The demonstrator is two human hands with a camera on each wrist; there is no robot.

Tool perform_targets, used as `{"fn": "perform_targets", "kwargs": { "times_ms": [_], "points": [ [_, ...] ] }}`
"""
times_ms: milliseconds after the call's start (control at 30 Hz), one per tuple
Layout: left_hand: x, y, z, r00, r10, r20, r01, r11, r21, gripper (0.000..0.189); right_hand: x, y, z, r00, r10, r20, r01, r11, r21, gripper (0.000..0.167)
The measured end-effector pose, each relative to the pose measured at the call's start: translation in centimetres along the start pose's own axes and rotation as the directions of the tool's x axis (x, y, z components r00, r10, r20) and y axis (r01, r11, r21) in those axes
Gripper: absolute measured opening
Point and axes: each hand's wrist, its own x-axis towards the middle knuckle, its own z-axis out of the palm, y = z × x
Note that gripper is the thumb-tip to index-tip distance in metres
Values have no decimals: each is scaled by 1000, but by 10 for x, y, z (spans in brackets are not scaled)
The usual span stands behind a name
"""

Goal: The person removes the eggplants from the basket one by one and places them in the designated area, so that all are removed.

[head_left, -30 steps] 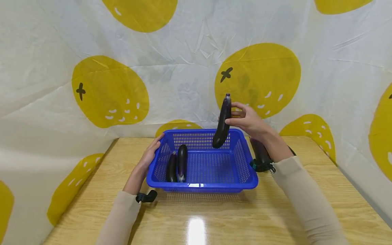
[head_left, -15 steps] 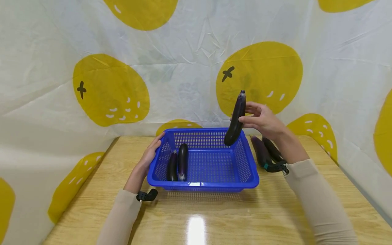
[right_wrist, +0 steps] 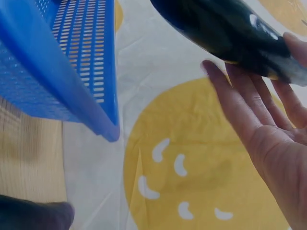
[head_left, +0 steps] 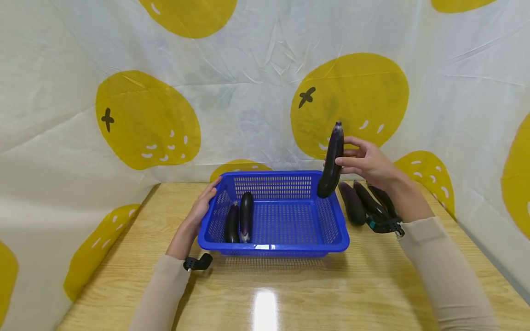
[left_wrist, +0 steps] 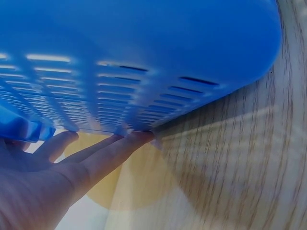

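Observation:
My right hand pinches a dark purple eggplant between thumb and fingers. It hangs stem end up, slightly tilted, above the right back corner of the blue plastic basket. In the right wrist view the same eggplant lies across the fingers, its stem end near the thumb. My left hand rests against the basket's left side, fingers stretched along the outer wall. The left wrist view shows those fingers touching the slotted wall. Inside the basket, at left, lie a thinner eggplant and a second eggplant.
Right of the basket, an eggplant, another eggplant and a third eggplant, partly behind my right wrist, lie on the wooden table. A patterned cloth hangs behind the table's back edge.
My right hand has moved right with the eggplant, from above the basket's inside to above its right back corner. More of the eggplants on the table now show. The left hand stays put.

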Motion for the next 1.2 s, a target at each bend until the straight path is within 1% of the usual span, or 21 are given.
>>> {"fn": "perform_targets", "kwargs": {
  "times_ms": [100,167,300,433,533,667,1000,1133,1200],
  "points": [
    [1,1,0,1000,-3,-6,3,1000,-3,52,-4,1,-4,1000,-21,17,20,999,38,39],
    [1,2,1,1000,-7,-13,7,1000,-10,52,-7,2,-7,999,-33,14,32,998,57,39],
    [1,2,2,1000,-15,-16,15,1000,-23,52,-14,4,-11,999,-42,-13,43,998,43,42],
    [1,1,2,1000,-17,-13,16,999,-36,52,-23,6,-16,998,-60,-20,61,996,64,49],
    [1,1,2,1000,-13,-8,13,999,-31,52,-30,7,-19,997,-75,-35,77,994,72,54],
    [0,1,1,1000,-15,-5,15,1000,-22,52,-42,11,-25,992,-101,-74,106,991,78,57],
    [2,1,2,1000,-11,-8,11,1000,-14,52,-75,19,-50,968,-194,-161,222,959,177,61],
    [2,1,3,1000,-12,-5,12,1000,-1,52,-87,23,-59,954,-220,-204,256,952,169,64],
    [1,1,3,1000,-15,-6,15,1000,3,52,-92,25,-63,945,-224,-239,265,952,155,64]
  ]
}}
